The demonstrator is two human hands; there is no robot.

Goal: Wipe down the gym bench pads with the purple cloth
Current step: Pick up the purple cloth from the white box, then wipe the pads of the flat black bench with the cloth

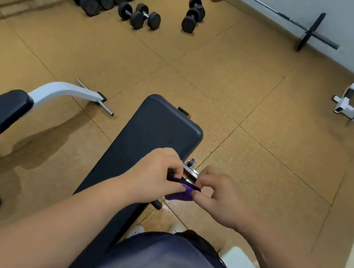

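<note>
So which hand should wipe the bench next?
Probably the left hand: it pinches the purple cloth and sits over the bench pad. The right hand pinches the cloth too, but hangs beside the pad, over the floor.

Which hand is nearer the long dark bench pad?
Left. The left hand overlaps the bench pad at its right edge; the right hand is beside it, over the floor.

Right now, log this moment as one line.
left hand: pinching purple cloth | right hand: pinching it too | cloth: bunched, by bench pad right edge
</note>
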